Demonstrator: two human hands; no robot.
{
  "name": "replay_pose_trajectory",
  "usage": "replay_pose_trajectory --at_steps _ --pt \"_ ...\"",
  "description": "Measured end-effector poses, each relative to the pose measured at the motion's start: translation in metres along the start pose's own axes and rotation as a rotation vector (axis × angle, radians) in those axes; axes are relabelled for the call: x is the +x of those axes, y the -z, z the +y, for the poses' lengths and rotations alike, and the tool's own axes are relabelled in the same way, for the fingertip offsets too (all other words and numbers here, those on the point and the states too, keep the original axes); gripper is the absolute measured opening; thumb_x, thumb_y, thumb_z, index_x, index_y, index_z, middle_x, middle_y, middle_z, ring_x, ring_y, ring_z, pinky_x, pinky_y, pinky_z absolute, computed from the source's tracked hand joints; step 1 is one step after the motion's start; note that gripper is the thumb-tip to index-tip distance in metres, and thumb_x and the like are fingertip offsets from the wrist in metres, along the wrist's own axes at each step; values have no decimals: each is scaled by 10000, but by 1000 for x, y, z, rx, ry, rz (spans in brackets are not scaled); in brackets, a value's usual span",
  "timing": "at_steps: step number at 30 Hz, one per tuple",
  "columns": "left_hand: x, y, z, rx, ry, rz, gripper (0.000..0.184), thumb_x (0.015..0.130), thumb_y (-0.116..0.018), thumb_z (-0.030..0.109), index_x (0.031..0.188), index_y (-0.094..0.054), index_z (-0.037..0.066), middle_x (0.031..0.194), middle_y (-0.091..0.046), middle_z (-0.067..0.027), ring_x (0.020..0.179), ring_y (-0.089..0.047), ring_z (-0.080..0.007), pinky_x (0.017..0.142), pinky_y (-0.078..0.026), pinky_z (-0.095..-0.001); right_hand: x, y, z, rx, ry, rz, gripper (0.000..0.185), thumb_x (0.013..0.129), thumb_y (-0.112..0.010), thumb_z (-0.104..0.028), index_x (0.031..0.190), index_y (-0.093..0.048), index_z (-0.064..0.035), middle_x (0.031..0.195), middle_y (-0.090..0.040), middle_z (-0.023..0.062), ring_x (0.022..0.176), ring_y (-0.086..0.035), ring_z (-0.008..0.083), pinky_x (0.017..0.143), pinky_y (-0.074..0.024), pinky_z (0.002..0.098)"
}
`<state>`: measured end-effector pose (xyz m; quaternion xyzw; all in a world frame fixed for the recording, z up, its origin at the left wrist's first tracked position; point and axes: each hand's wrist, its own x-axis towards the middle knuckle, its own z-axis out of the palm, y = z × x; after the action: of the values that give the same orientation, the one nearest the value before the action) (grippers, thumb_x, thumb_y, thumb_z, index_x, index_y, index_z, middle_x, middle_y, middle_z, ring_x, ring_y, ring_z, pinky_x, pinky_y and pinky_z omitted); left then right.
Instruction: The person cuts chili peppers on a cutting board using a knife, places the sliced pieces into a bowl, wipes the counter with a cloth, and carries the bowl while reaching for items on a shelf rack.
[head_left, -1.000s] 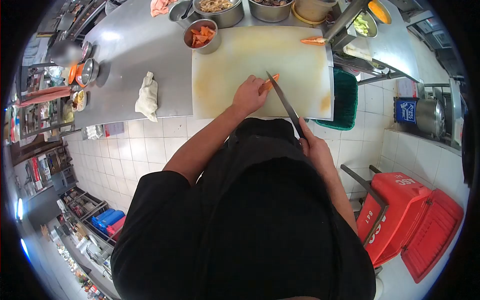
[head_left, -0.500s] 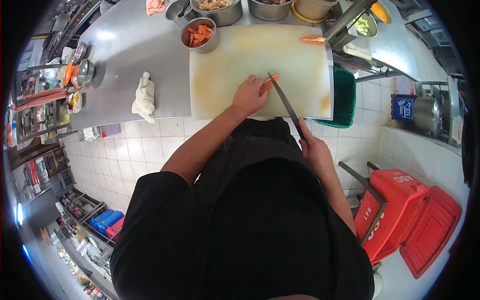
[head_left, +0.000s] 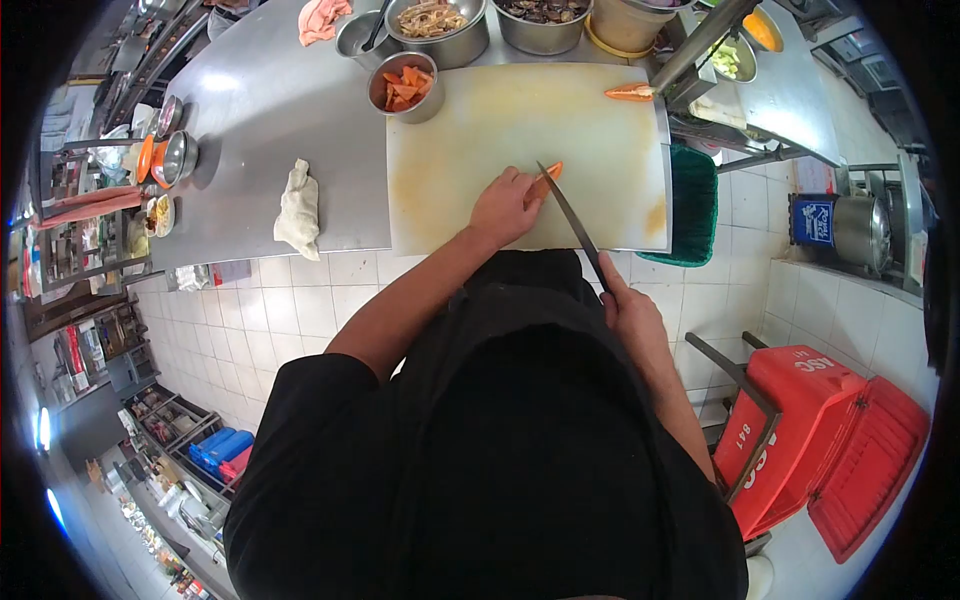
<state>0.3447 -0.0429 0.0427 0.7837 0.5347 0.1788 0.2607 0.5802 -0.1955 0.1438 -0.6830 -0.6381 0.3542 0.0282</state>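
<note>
My left hand (head_left: 507,208) is closed on an orange piece of carrot (head_left: 546,180), pressing it against the white cutting board (head_left: 470,130). Its fingertips hide part of the piece. In my right hand (head_left: 632,303) is the dark handle of a long kitchen knife (head_left: 572,216). The blade slants up and to the left, its edge against or very near the right end of the carrot. A longer, split orange piece (head_left: 628,92) lies at the board's far right corner. Cut orange pieces (head_left: 408,88) fill a metal bowl (head_left: 421,112) at the far left corner.
Metal pots (head_left: 540,37) of food line the back of the steel counter (head_left: 350,110). A crumpled white cloth (head_left: 298,210) lies left of the board. To its right hang a green bin (head_left: 692,205) and a metal post (head_left: 705,45). A red bin (head_left: 800,430) stands behind on the right.
The whole view has shifted slightly, so the counter and board appear lower. Relative to the board, both hands, the knife and the carrot stay almost where they were.
</note>
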Motion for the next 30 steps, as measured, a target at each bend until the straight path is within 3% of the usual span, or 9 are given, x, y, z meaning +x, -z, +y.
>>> replay_pose_trajectory --at_steps 4,7,11,23,26,30 --pt "-1 8 -1 -16 -32 -33 246 880 -685 208 1048 -619 42 1052 -580 -167 957 -641 -372 842 -546 -465 34 -40 20 154 117 146 688 968 -619 -176 1583 -344 -314 845 -686 249 777 -680 434 739 -534 534" --pt "1 22 -4 -68 -50 -57 224 871 -683 185 1032 -620 42 1042 -581 -159 967 -634 -363 850 -537 -461 34 -23 18 132 96 115 647 978 -613 -157 1568 -386 -298 934 -702 268 881 -671 473 781 -533 519" --pt "-3 15 -24 -37 -128 -29 261 843 -723 161 1064 -654 40 986 -595 -143 941 -629 -342 838 -527 -445 14 1 14 -66 158 84 665 980 -601 -183 1575 -358 -352 831 -670 213 785 -684 416 714 -543 522" --pt "-8 10 -23 19 -116 53 243 831 -724 139 1046 -666 42 986 -610 -143 967 -630 -343 855 -536 -435 3 10 8 -230 117 -26 674 988 -583 -202 1586 -319 -365 809 -651 214 747 -688 403 664 -545 524" --pt "-7 11 -22 4 -104 46 254 833 -727 143 1059 -671 43 1002 -615 -142 975 -630 -343 865 -535 -435 15 6 12 -201 148 -45 675 982 -593 -197 1585 -328 -341 859 -677 217 758 -690 407 687 -545 524" --pt "-2 13 -18 -10 -92 54 300 840 -728 150 1116 -669 46 1060 -614 -148 1013 -624 -347 893 -532 -437 49 -29 33 104 279 111 647 981 -607 -181 1574 -379 -301 921 -703 226 774 -691 407 715 -543 494"
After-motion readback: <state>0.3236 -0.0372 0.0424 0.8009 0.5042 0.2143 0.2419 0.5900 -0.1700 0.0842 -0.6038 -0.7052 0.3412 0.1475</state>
